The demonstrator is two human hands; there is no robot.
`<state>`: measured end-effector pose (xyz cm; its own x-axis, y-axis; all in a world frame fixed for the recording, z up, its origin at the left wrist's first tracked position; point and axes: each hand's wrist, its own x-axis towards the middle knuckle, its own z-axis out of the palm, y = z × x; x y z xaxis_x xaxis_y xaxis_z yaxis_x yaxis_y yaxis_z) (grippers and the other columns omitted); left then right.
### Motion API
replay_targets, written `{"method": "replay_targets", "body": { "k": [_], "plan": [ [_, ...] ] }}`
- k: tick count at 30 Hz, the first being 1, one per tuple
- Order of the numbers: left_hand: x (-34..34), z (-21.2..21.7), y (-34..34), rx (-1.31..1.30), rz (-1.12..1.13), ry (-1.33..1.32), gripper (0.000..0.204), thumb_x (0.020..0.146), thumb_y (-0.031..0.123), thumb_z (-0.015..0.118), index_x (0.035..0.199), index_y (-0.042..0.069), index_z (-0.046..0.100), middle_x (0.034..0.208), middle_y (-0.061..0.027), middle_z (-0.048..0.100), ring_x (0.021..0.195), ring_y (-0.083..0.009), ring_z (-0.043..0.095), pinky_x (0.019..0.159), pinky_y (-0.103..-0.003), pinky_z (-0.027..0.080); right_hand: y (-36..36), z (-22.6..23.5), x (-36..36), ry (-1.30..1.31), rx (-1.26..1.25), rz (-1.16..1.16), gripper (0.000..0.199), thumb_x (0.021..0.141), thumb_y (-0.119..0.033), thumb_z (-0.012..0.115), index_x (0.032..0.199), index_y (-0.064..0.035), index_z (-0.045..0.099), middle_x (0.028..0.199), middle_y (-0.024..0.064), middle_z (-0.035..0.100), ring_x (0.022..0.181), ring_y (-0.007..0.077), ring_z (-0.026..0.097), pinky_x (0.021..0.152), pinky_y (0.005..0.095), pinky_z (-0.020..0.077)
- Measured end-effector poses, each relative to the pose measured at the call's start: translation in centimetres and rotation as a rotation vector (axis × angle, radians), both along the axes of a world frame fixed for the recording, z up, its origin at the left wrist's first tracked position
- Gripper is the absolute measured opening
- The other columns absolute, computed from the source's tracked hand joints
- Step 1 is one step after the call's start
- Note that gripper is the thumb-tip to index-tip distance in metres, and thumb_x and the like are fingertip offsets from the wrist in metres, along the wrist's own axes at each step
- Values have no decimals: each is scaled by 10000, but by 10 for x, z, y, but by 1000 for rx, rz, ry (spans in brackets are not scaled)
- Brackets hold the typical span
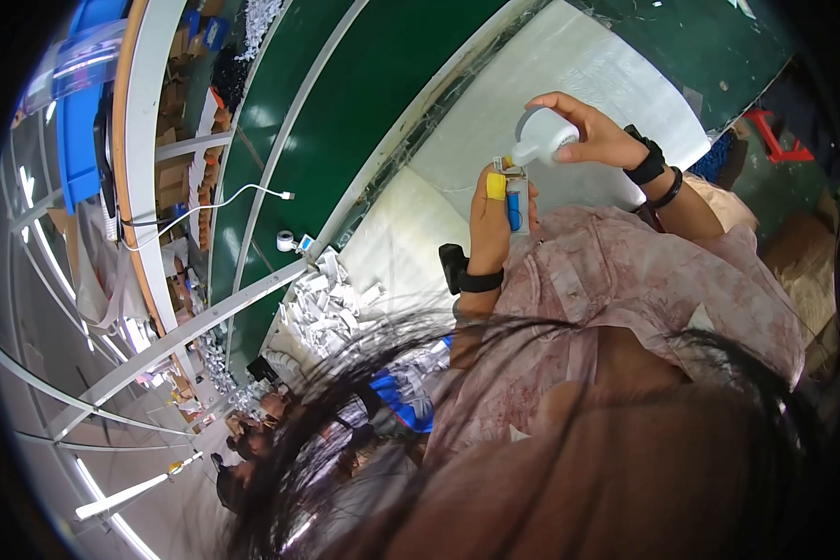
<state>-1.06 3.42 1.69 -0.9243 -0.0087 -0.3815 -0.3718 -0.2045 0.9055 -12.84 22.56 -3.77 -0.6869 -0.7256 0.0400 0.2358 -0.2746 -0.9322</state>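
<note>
In my right hand [597, 135] is a white rounded housing [543, 136] with a grey rim and a short neck; the fingers wrap round its side. Just below it, my left hand [491, 219] closes round a small pale casing [523, 201] that has a blue cylinder [513, 211] lying in it, like a battery cell. A yellow wrap [496, 187] shows at the left thumb. The housing's neck meets the top end of the casing, by a small metallic-looking part; whether they are joined I cannot tell. Both wrists carry black bands.
A pale sheet [569, 65] covers the bench before me. Left of my hands lies a heap of white parts [327, 299]. A small white round device [285, 241] stands on the green surface. A white cable [224, 203] hangs by a blue bin [82, 121]. A red frame [779, 138] stands far right.
</note>
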Motion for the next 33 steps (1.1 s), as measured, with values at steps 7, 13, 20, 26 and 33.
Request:
{"method": "replay_targets", "body": {
  "k": [7,13,20,26,33],
  "plan": [
    [2,-5,-3,3,-2,-79,493,1007,439,280,1254,38,426,855,-92,603,593,-132,573,517,-259,500,-8,20,-16,254,72,38,685,804,-301,704,1363,-60,389,1252,79,489,1179,186,460,1004,318,353],
    [3,-2,1,-57,-50,-139,569,996,493,244,1022,6,537,832,-88,624,599,-158,589,547,-287,510,-12,31,-27,392,158,84,600,819,-276,699,1311,-48,442,1161,92,533,1077,186,511,922,318,418],
    [1,-3,2,-21,-10,-122,567,998,489,233,1032,9,532,833,-96,624,602,-162,593,557,-289,512,-10,43,-37,416,240,148,526,783,-252,761,1195,-21,528,999,73,609,863,132,577,756,273,482],
    [2,-6,4,-22,-38,-60,585,989,521,217,1086,18,500,843,-96,621,604,-147,591,554,-278,515,-8,35,-48,423,290,207,547,699,-172,815,1165,-15,574,1028,71,577,871,132,549,726,244,448],
    [5,-5,7,-63,-80,-101,616,981,532,262,1230,0,450,842,-84,619,576,-119,573,510,-239,486,-10,42,-55,484,331,285,555,669,-288,835,1101,-11,625,962,72,595,813,162,565,656,250,452]
  ]
}}
